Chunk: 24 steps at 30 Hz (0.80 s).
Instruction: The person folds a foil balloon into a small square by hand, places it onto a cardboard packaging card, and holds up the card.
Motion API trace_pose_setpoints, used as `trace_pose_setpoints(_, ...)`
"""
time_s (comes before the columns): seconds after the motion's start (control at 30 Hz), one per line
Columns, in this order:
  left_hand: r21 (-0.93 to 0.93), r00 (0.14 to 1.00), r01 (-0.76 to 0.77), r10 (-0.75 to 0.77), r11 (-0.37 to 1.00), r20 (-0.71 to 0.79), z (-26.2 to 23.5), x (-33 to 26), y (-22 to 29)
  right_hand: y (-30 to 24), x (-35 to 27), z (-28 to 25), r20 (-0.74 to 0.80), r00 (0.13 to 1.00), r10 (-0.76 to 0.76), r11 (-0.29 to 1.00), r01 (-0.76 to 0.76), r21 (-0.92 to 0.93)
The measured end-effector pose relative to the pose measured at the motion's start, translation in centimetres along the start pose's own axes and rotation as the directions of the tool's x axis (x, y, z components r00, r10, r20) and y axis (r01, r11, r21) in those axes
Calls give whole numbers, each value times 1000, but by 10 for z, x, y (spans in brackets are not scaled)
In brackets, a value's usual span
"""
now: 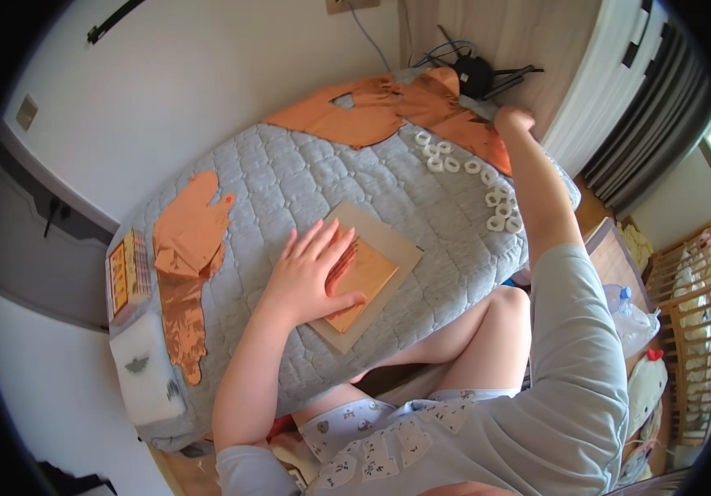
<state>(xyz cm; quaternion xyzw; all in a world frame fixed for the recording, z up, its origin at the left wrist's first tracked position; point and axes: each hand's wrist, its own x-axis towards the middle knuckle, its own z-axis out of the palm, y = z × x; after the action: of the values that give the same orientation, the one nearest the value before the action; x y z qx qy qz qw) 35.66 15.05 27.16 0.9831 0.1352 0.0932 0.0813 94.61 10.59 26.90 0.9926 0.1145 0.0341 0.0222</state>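
Note:
My left hand [312, 277] lies spread on a folded copper-coloured foil piece [369, 277], which rests on a beige cardboard sheet [397, 240] near the middle of the quilted grey bed cover [273, 207]. It presses flat and grips nothing. My right arm stretches to the far right corner, where my right hand [515, 120] looks curled closed beside a crumpled strip of copper foil [475, 136]. Its fingertips are hidden, and what they hold, if anything, does not show. Several white rings [473, 167] lie scattered left of my right forearm.
Flattened copper foil balloons [339, 112] lie along the far edge, with another [190, 227] at the left. A black router [473, 76] with antennas stands in the far corner. A box [128, 273] and a white package [145, 368] sit at the left edge. A wooden crib [686, 331] stands right.

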Motion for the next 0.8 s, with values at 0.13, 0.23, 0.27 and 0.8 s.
trace_pose_setpoints(0.13, 29, 992, 24, -27, 999, 120, 10, 0, 2, -7, -4, -3, 59, 998, 33, 999, -31, -39)
trace_pose_setpoints(0.23, 44, 992, 18, -23, 999, 124, 12, -9, -6, -40, -32, -3, 119, 991, 55, 998, -55, -8)
trace_pose_setpoints(0.27, 38, 991, 33, -38, 999, 125, 14, -6, -8, -37, -28, -3, 120, 992, 42, 999, -40, -16)
trace_pose_setpoints(0.8, -697, 932, -135, -149, 704, -330, 13, 10, -45, 96, -259, -49, -317, 601, -733, 377, 748, 547)
